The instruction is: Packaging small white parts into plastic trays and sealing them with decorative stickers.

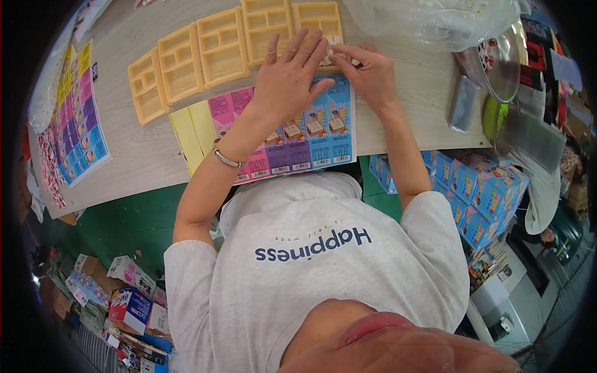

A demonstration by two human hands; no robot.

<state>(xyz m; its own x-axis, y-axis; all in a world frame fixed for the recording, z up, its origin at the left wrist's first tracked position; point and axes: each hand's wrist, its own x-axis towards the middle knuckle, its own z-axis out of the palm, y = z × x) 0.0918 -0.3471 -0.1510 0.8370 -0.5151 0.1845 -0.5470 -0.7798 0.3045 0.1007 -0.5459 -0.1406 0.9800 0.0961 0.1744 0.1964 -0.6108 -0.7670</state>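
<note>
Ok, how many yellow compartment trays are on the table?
5, in a curved row: far-left tray, second tray, middle tray, fourth tray and far-right tray. The left hand partly covers the last two. Any stacked underneath would be hidden.

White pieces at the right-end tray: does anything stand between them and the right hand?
Nothing visible does: the right hand's fingertips are at the white pieces. The left hand partly covers the right-end tray from the other side, not between them.
</note>
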